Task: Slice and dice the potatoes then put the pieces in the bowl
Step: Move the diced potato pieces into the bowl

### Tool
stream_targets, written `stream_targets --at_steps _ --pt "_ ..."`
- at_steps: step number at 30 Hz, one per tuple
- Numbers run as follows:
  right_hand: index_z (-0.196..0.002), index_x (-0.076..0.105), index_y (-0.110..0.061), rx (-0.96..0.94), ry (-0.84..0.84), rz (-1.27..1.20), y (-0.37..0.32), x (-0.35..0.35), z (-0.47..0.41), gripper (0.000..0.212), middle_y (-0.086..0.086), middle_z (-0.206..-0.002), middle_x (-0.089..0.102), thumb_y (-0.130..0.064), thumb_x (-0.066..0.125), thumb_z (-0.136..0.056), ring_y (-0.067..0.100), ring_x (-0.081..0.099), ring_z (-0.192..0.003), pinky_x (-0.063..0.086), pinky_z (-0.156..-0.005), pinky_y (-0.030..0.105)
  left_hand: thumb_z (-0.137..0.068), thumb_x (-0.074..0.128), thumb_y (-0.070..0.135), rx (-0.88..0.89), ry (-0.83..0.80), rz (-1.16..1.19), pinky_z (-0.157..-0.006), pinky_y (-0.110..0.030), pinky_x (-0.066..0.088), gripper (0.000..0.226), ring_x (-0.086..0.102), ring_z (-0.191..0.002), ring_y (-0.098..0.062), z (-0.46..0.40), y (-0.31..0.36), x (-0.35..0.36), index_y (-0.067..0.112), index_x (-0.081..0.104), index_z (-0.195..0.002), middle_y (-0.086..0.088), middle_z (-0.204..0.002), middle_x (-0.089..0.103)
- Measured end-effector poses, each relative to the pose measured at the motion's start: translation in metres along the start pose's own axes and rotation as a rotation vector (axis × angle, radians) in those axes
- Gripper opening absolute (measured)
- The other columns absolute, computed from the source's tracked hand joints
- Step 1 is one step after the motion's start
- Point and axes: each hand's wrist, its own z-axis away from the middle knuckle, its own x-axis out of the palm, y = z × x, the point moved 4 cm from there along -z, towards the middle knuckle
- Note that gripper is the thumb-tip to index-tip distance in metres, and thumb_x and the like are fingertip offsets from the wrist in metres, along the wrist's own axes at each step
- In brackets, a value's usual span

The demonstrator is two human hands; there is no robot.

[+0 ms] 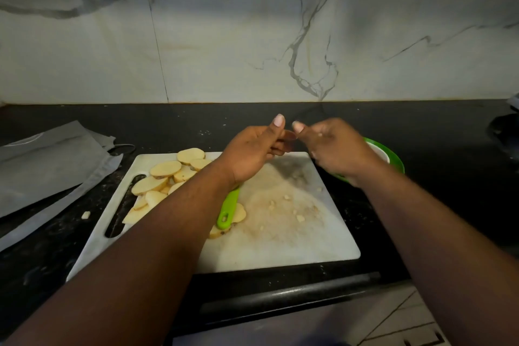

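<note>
Between cuts: hands meet above the white plastic cutting board (295, 244).
Left hand (252, 149) and right hand (334, 146) loosely curled, holding nothing; pale round potato slices (165, 170) await dicing (green-handled knife (229, 209) needs picking up).

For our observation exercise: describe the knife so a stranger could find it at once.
Start at the white cutting board on the dark counter. Near its middle, under the left wrist, a handle pokes out towards the viewer, lying over a potato slice. That is the knife: bright green, with a hanging hole at its end.
</note>
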Motion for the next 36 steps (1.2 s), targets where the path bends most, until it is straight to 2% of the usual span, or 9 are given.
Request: stream_targets --at_steps 6,8,13,17,24,27,30,33,36 --pt "-0.058 0.056 -0.005 0.049 0.15 0.296 0.032 -0.061 -0.037 0.06 0.005 -0.051 0.053 -0.053 0.058 -0.095 0.019 0.048 -0.05 0.037 -0.056 0.03 -0.093 0.044 0.071 0.005 -0.036 -0.032 -0.103 -0.039 0.056 0.054 0.071 -0.103 -0.017 -0.004 -0.008 0.005 0.031 0.078 -0.105 -0.003 -0.102 0.079" --pt "-0.051 0.044 -0.011 0.064 0.153 0.294 0.045 -0.064 -0.04 0.062 0.002 -0.046 0.04 -0.053 0.058 -0.094 0.018 0.039 -0.047 0.032 -0.054 0.03 -0.09 0.045 0.068 0.006 -0.031 -0.036 -0.103 -0.04 0.056 0.052 0.071 -0.105 -0.02 -0.004 -0.009 0.005 0.03 0.078 -0.105 -0.003 -0.103 0.079" --pt "-0.066 0.057 0.004 0.105 0.164 0.135 0.057 -0.068 -0.04 0.066 0.014 -0.057 0.055 -0.053 0.049 -0.1 0.011 0.049 -0.046 0.04 -0.052 0.023 -0.091 0.043 0.069 0.03 -0.052 -0.067 -0.1 -0.033 0.057 0.058 0.07 -0.111 -0.023 0.0 -0.003 0.007 0.026 0.076 -0.111 -0.006 -0.107 0.078" --pt "-0.065 0.06 -0.008 0.147 0.186 -0.11 0.062 -0.07 -0.04 0.052 0.015 -0.062 0.063 -0.046 0.054 -0.099 0.016 0.063 -0.058 0.051 -0.071 0.035 -0.087 0.044 0.074 0.039 -0.063 -0.087 -0.1 -0.034 0.057 0.057 0.072 -0.108 -0.019 0.0 -0.004 0.006 0.032 0.076 -0.108 -0.002 -0.105 0.078" --pt "-0.069 0.058 0.0 0.044 0.32 -0.169 0.034 -0.068 -0.018 0.048 0.006 -0.059 0.053 -0.037 0.059 -0.099 0.014 0.053 -0.055 0.051 -0.064 0.036 -0.088 0.045 0.076 0.036 -0.053 -0.088 -0.103 -0.04 0.056 0.056 0.072 -0.106 -0.017 -0.004 -0.008 0.004 0.034 0.078 -0.105 -0.001 -0.103 0.079" --pt "-0.067 0.064 -0.011 -0.014 0.118 -0.112 0.003 -0.034 0.009 0.038 0.006 -0.059 0.061 -0.036 0.063 -0.097 0.022 0.054 -0.053 0.046 -0.06 0.034 -0.082 0.044 0.085 0.016 -0.071 -0.087 -0.106 -0.039 0.052 0.068 0.073 -0.105 -0.013 -0.006 -0.011 0.005 0.032 0.079 -0.107 -0.001 -0.104 0.08" --pt "-0.077 0.073 -0.022 0.026 -0.202 0.359 -0.009 0.003 0.03 0.015 -0.003 -0.072 0.069 -0.022 0.062 -0.088 0.015 0.064 -0.066 0.05 -0.062 0.028 -0.091 0.035 0.082 -0.03 -0.118 -0.113 -0.095 -0.026 0.051 0.079 0.072 -0.103 -0.01 -0.004 -0.007 0.01 0.021 0.077 -0.12 -0.005 -0.108 0.078" --pt "-0.078 0.064 -0.019 0.08 -0.25 0.758 -0.009 0.02 0.04 0.008 0.0 -0.079 0.062 -0.016 0.057 -0.077 0.021 0.061 -0.078 0.047 -0.063 0.028 -0.082 0.03 0.081 -0.074 -0.126 -0.143 -0.091 -0.021 0.05 0.085 0.072 -0.102 -0.009 -0.001 -0.006 0.009 0.023 0.075 -0.125 0.0 -0.106 0.079" --pt "-0.083 0.065 -0.019 0.037 -0.289 0.781 -0.014 0.032 0.043 0.009 -0.002 -0.081 0.06 -0.016 0.057 -0.08 0.018 0.06 -0.081 0.047 -0.064 0.027 -0.087 0.029 0.089 -0.112 -0.123 -0.134 -0.102 -0.029 0.051 0.086 0.073 -0.104 -0.01 -0.002 -0.01 0.005 0.027 0.076 -0.123 0.002 -0.105 0.079"
